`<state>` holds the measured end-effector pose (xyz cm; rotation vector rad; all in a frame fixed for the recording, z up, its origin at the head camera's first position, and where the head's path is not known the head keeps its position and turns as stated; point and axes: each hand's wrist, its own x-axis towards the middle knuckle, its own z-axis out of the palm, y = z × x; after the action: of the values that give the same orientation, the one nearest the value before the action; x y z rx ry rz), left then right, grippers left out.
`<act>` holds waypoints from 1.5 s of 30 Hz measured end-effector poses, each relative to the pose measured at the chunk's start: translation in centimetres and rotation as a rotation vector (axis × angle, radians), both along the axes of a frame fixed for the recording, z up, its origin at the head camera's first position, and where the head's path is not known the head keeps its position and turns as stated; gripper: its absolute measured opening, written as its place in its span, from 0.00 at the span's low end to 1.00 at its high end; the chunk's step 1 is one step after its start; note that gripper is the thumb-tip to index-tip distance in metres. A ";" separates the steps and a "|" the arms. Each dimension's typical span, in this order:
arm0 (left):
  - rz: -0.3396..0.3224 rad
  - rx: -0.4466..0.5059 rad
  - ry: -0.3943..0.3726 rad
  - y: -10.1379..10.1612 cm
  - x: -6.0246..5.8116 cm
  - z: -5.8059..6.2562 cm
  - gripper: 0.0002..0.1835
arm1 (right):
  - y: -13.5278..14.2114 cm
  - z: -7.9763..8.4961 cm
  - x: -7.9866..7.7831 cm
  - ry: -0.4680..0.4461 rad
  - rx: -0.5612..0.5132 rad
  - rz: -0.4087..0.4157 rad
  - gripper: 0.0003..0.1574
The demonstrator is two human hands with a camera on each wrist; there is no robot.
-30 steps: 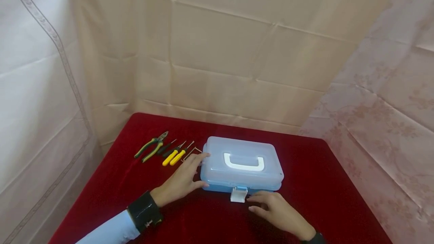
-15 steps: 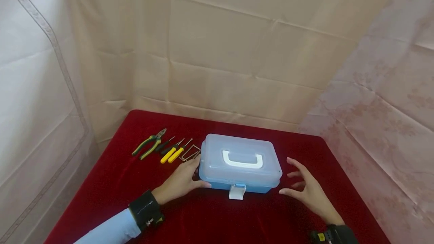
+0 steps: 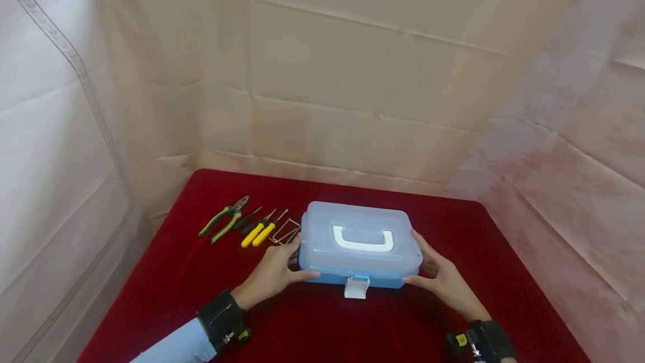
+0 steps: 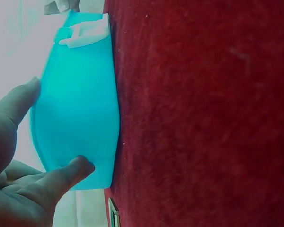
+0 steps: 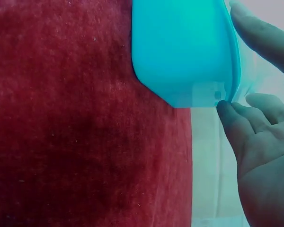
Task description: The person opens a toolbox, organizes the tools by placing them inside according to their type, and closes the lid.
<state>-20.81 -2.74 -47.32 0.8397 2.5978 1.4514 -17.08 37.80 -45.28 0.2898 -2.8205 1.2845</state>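
Note:
A plastic toolbox (image 3: 360, 263) with a translucent lid, blue base and white carry handle (image 3: 364, 247) sits on the red cloth. Its white front latch (image 3: 356, 288) hangs down and outward. My left hand (image 3: 272, 269) grips the left end, thumb along the front edge and fingers down the side. At the opposite end my right hand (image 3: 444, 280) holds the box between a thumb at the front corner and fingers on the right side. The left wrist view has fingertips against the blue base (image 4: 78, 104). In the right wrist view, fingertips meet the rim near the box's end (image 5: 184, 47).
Left of the box lie green-and-yellow pliers (image 3: 233, 210), dark-handled screwdrivers (image 3: 244, 220), yellow-handled screwdrivers (image 3: 264, 234) and thin bent metal rods (image 3: 286, 231). Beige cloth (image 3: 322, 71) hangs behind the table, with pale curtains at both sides.
My right hand has moved from the front latch, out to the right, and then in onto the box's right end. The left hand stays at the left end, its fingers now lower down the side.

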 end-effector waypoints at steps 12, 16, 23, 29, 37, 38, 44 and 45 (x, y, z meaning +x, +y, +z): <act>0.046 0.081 0.009 0.1 0.3 0.1 0.47 | -0.1 0.5 0.3 0.108 0.102 0.022 0.63; 0.056 0.096 0.054 0.2 0.5 0.4 0.45 | 0.0 0.3 0.5 0.135 0.173 0.029 0.61; 0.152 -0.020 0.196 0.4 0.7 0.7 0.43 | 0.2 0.6 0.7 0.230 0.137 0.010 0.55; 0.213 -0.048 0.203 0.5 0.8 0.7 0.46 | 0.4 1.7 0.7 0.300 0.130 -0.007 0.52; 0.124 -0.005 0.120 -0.8 1.2 -0.2 0.38 | -1.0 4.9 0.3 0.446 0.196 -0.032 0.51; 0.138 -0.028 0.139 -0.9 1.2 -0.1 0.37 | -1.2 5.4 0.4 0.454 0.201 -0.030 0.51; 0.196 -0.153 0.283 -0.4 1.4 0.7 0.27 | -1.4 7.6 -0.2 0.472 0.199 -0.030 0.49; 0.197 -0.159 0.294 -0.3 1.4 0.8 0.25 | -1.3 7.7 -0.5 0.479 0.184 -0.029 0.49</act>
<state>-19.41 -2.99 -46.57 0.8553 3.0431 1.2189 -17.62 36.53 -37.60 0.4858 -2.5141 0.8118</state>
